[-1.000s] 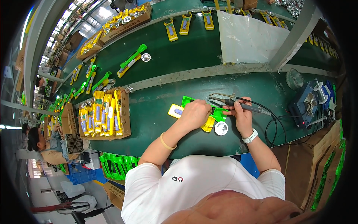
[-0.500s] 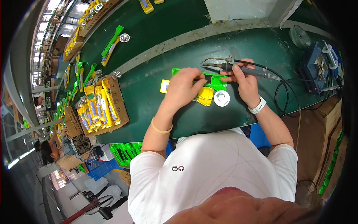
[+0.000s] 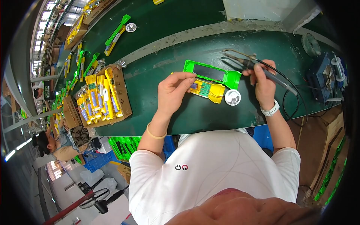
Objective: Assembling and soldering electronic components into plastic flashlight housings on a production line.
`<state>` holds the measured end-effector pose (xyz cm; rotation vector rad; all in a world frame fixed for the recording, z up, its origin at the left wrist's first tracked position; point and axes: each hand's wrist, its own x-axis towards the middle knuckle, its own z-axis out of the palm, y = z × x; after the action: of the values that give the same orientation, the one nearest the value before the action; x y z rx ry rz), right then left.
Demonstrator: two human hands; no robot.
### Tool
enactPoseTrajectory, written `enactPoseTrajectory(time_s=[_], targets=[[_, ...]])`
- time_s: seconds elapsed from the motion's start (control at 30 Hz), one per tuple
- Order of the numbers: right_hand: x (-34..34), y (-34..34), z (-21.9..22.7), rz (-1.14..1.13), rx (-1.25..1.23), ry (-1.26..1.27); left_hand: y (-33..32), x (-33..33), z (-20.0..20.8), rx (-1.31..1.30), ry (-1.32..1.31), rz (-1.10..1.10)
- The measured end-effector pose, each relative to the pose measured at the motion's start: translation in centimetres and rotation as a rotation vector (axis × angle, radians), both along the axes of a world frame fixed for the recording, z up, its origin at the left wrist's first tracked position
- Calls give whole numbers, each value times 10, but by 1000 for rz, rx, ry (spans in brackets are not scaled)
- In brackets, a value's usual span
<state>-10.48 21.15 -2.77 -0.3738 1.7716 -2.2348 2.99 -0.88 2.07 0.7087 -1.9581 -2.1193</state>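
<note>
My right hand grips a soldering iron with a dark cable, its tip pointing up and left above the bench. My left hand is closed in a pinch, its fingertips on a thin wire at the near edge of a green plastic casing with a dark panel set in it. Just nearer lies a yellow casing half holding a small green circuit board, partly covered by my left hand. A round silver reflector sits at its right end, with wires running towards it.
A cardboard box packed with yellow casings stands at left. At right are a blue soldering station, a solder spool and a round translucent dish. Another green-and-yellow set lies farther back. A co-worker sits at far left.
My right hand has drawn the soldering iron rightward, away from the casing. My left hand has shifted left and nearer, uncovering more of the green casing and the circuit board. The view has shifted slightly.
</note>
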Motion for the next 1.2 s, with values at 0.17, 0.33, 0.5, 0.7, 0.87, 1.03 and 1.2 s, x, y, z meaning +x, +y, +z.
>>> enactPoseTrajectory(time_s=[0.17, 0.33, 0.5, 0.7, 0.87, 1.03, 1.2], targets=[[17, -10, 34, 78, 38, -34, -29, -21, -4, -1029, 146, -253], [28, -40, 19, 157, 8, 13, -43, -41, -5, -1272, 145, -469], [31, -46, 2, 199, 73, -5, -46, -50, -5, -1243, 9, -654], [29, -43, -9, 198, 196, 79, -47, -52, -4, -1252, 19, -687], [30, -49, -7, 193, 142, 28, -48, -56, -1, -1267, 33, -734], [29, -45, 1, 233, 116, -15, -47, -60, -1, -1299, 28, -767], [24, -26, 16, 156, 56, -21, -45, -59, 0, -1289, 12, -765]])
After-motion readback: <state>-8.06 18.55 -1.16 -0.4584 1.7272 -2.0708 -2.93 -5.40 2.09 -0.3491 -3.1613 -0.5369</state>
